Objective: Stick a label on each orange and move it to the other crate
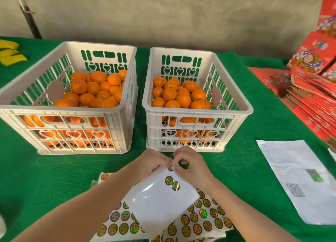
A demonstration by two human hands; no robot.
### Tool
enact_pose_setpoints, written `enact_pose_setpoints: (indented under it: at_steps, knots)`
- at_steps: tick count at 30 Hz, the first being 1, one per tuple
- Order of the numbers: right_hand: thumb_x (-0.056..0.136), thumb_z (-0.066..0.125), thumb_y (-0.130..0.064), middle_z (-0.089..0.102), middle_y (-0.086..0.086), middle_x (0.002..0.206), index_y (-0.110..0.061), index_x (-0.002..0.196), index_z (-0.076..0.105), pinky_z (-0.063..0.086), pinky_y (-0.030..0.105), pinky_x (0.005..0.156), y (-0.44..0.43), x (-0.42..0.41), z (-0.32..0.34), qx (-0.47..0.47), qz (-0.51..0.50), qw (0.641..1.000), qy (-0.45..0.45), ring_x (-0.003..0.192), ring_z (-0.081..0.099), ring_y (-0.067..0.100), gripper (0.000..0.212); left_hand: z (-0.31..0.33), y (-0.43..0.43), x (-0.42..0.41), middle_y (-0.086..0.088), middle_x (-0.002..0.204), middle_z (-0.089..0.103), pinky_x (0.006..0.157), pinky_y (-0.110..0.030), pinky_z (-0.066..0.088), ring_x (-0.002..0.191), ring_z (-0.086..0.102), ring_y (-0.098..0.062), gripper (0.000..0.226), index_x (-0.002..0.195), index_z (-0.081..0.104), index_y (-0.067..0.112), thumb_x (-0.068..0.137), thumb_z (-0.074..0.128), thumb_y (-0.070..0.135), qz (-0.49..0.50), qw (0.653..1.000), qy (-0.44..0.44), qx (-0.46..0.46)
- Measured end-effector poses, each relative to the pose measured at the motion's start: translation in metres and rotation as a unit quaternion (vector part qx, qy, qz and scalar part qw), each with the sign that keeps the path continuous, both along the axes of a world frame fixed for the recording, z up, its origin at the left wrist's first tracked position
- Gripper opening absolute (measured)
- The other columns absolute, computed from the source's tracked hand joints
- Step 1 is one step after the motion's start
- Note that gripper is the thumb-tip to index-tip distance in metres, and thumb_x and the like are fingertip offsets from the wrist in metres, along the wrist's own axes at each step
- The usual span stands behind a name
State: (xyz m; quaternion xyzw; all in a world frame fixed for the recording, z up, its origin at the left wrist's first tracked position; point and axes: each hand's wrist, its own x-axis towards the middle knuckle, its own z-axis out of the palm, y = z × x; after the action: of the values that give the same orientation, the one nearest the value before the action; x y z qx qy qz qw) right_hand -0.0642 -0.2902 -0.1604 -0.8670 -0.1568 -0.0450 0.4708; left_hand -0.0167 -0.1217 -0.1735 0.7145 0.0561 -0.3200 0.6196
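Observation:
Two white slotted crates stand side by side on the green cloth, the left crate (112,47) and the right crate (234,100), each holding several oranges (94,89) (174,96). In front of them my left hand (151,161) grips the top corner of a nearly bare white label sheet (160,201). My right hand (190,165) pinches a round holographic label (170,168) at that same corner. Two more labels (172,183) remain in the middle of the sheet.
Full sheets of round labels (203,218) lie under the held sheet near the table's front edge. A printed paper with a QR code (298,180) lies to the right. Red cartons (312,89) are stacked at the far right, and yellow items (10,53) sit at the far left.

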Motion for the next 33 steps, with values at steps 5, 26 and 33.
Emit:
enact_pose_setpoints:
  at_steps: [5,26,33]
  knots:
    - [0.08,0.071,0.0,0.063,-0.004,0.095,-0.019,0.072,0.065,0.05,0.026,0.081,-0.001,0.008,0.018,0.089,-0.068,0.992,0.06,0.094,0.059,0.007,0.021,-0.007,-0.011,-0.002,-0.003,0.084,0.067,0.077,-0.027,0.051,0.076,0.06,-0.012,0.015,0.094,0.074,0.009,0.089,0.06,0.013,-0.101,0.975,-0.152,0.129]
    - [0.088,0.047,0.004,0.051,0.012,0.125,-0.005,0.131,0.043,0.038,0.037,0.103,0.225,0.183,0.105,-0.025,0.01,0.978,-0.207,0.116,0.044,0.02,0.045,0.127,0.234,0.081,-0.006,0.079,0.067,0.046,-0.019,0.046,0.05,0.056,-0.002,0.034,0.092,0.062,0.016,0.094,0.038,-0.009,0.362,0.811,-0.441,0.131]
    - [0.086,0.05,-0.001,0.049,0.009,0.128,-0.021,0.145,0.028,0.042,0.035,0.092,0.236,0.203,0.086,-0.158,-0.008,0.976,-0.152,0.116,0.044,0.023,0.065,0.125,0.274,0.16,-0.006,0.099,0.064,0.077,-0.029,0.051,0.091,0.062,-0.023,0.019,0.103,0.064,0.01,0.085,0.066,0.014,0.05,0.833,-0.314,0.453]
